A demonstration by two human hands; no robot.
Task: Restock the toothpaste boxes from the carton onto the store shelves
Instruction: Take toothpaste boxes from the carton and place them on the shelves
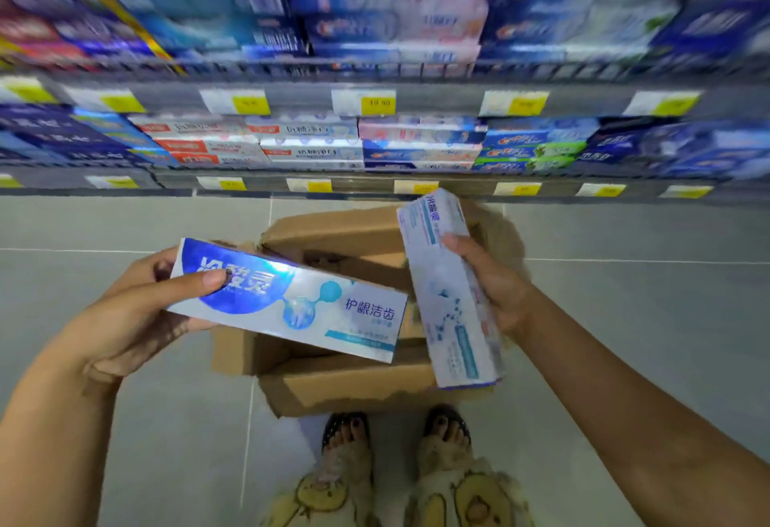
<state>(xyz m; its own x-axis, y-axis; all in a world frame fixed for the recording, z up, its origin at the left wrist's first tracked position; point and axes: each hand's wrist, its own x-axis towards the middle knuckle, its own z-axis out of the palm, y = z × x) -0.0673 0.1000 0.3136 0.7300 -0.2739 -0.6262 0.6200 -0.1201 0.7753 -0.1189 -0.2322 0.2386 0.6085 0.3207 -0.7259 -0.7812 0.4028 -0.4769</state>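
An open brown carton (358,389) stands on the tiled floor in front of my feet. My left hand (137,310) grips a blue and white toothpaste box (316,310) by its left end, holding it flat above the carton with its printed face up. My right hand (496,280) holds a second white and blue toothpaste box (448,297) at its middle, lengthwise and tilted, over the carton's right side. The store shelves (375,99) ahead are packed with rows of toothpaste boxes. The carton's inside is mostly hidden by the two boxes.
Yellow and white price tags (377,102) line the shelf edges. The lowest shelf edge (416,187) runs just beyond the carton. My sandalled feet (396,439) stand right behind the carton. Grey floor tiles (125,422) spread to both sides.
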